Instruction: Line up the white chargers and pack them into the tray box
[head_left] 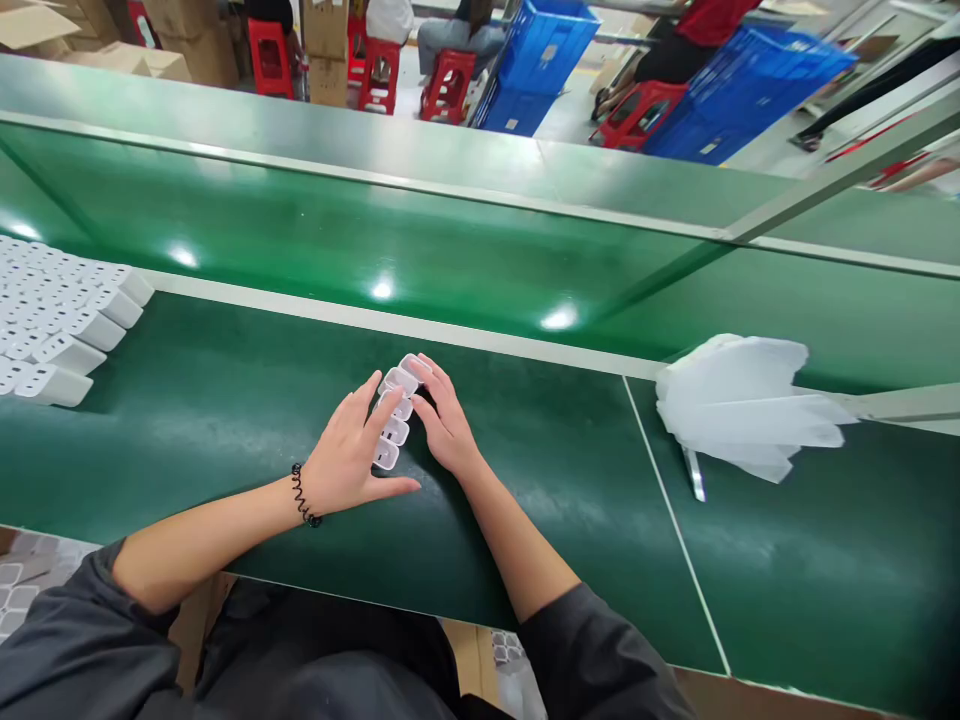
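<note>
A short row of small white plastic housings [395, 415] lies on the green work surface [225, 420] in front of me. My left hand [351, 450] rests flat against the row's left side, fingers stretched out and touching the pieces; a black coil band circles that wrist. My right hand [444, 418] presses against the row's right side with its fingers curved along the pieces. The row sits squeezed between both hands.
Many more white housings [60, 320] are stacked in rows at the far left. A bunch of white plastic bags [742, 405] lies at the right on a rail. Behind runs a glossy green conveyor [420, 250]; beyond it are red stools, blue crates and seated people.
</note>
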